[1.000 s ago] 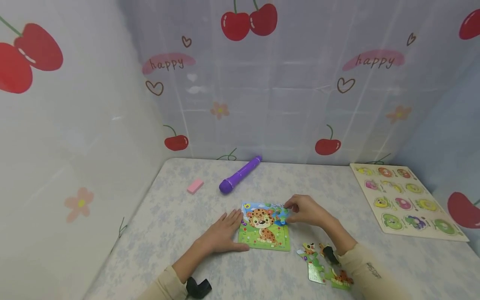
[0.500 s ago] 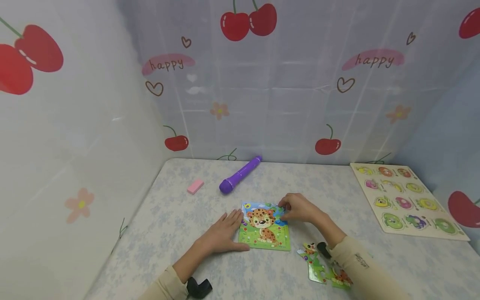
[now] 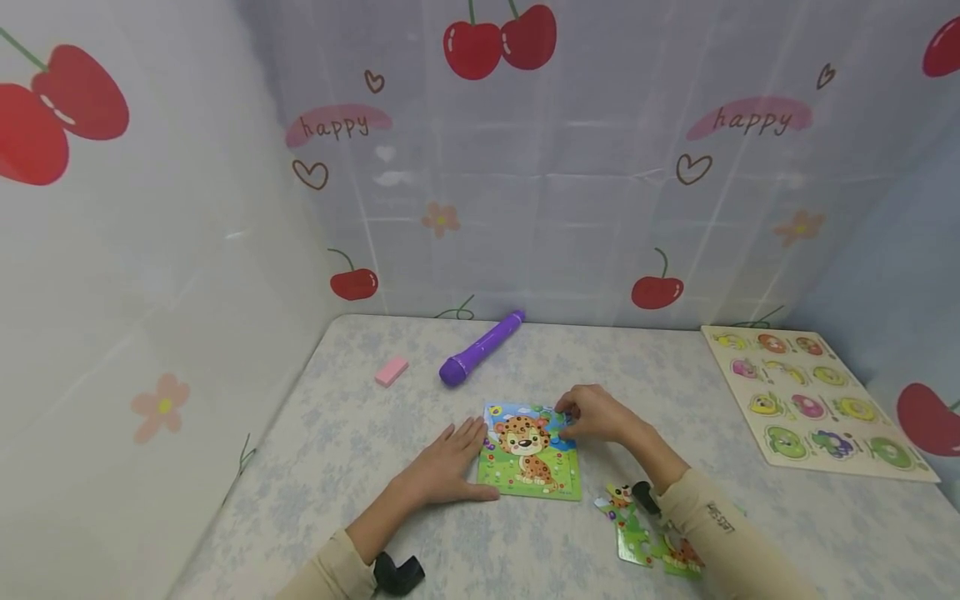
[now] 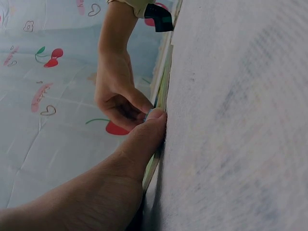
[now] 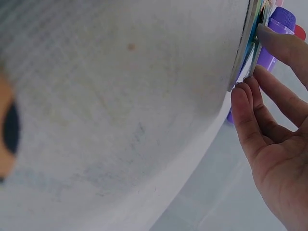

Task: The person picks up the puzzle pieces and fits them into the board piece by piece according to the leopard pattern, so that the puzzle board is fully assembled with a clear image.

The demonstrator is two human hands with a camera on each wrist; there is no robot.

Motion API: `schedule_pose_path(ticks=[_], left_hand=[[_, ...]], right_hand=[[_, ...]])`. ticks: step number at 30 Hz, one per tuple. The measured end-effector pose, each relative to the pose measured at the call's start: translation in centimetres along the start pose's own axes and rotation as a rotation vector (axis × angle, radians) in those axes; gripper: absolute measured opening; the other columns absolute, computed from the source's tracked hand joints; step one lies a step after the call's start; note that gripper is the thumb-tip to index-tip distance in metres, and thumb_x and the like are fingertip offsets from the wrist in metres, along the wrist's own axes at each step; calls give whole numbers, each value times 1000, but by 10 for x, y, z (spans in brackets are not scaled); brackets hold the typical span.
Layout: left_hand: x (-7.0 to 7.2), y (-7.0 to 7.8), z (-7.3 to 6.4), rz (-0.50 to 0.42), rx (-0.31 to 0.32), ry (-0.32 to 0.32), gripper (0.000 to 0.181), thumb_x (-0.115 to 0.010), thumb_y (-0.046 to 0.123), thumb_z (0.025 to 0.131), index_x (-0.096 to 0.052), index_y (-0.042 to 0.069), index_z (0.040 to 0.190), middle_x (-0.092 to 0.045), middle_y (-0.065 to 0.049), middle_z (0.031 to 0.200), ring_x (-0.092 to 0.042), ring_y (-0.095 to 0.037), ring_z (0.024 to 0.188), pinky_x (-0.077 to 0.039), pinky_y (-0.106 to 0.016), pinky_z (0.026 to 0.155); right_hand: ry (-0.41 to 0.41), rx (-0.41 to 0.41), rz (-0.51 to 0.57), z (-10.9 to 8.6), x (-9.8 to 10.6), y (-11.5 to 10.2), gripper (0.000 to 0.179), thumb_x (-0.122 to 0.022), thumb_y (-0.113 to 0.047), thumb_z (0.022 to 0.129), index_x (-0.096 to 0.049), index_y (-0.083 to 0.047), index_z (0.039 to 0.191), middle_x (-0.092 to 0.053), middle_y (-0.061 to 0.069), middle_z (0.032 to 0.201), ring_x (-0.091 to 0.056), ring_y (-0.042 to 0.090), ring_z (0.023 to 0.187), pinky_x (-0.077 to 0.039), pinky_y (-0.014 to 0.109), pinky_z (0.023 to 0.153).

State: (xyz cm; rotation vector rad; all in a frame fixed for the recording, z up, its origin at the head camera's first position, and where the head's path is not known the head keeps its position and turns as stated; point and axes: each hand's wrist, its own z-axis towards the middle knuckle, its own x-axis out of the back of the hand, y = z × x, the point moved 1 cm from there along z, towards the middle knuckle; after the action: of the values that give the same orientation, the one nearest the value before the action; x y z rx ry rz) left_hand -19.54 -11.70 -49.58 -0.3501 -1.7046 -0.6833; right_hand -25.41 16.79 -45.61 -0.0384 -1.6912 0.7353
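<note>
A square jigsaw puzzle (image 3: 525,485) with a cartoon leopard on blue and green lies on the table in the head view. My left hand (image 3: 444,465) rests against its left side, fingers extended and thumb along the near corner; the left wrist view shows that thumb (image 4: 155,120) at the board's edge. Over the puzzle's upper right part, my right hand (image 3: 600,414) pinches a jigsaw piece (image 5: 255,58) between thumb and fingertips. In the right wrist view this thin piece is tilted, its edge close over the board. Its printed face is mostly hidden by the fingers.
Several loose jigsaw pieces (image 3: 634,537) lie near my right forearm, partly covered by the sleeve. Behind the puzzle are a purple toy microphone (image 3: 480,350) and a pink eraser-like block (image 3: 392,372). A fruit puzzle board (image 3: 806,392) sits at the far right.
My right hand has moved slightly left over the puzzle with the piece, then nearly stopped. Its sleeve now covers more of the loose pieces. The left hand stays put.
</note>
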Motion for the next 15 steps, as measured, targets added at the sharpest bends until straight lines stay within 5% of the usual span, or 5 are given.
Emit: schedule_pose_path(ticks=[15], left_hand=[[-2,-1,1,-5,5,-2,109,-49,78,82,-13,7,157,-9,-9,165,-10,-25,153,-15,-47,124]], right_hand=[[-25,-26,32,1,-1,2,40,-85,-18,74,-72,-3,109,-70,4,101,-62,14,87,-56,32,77]])
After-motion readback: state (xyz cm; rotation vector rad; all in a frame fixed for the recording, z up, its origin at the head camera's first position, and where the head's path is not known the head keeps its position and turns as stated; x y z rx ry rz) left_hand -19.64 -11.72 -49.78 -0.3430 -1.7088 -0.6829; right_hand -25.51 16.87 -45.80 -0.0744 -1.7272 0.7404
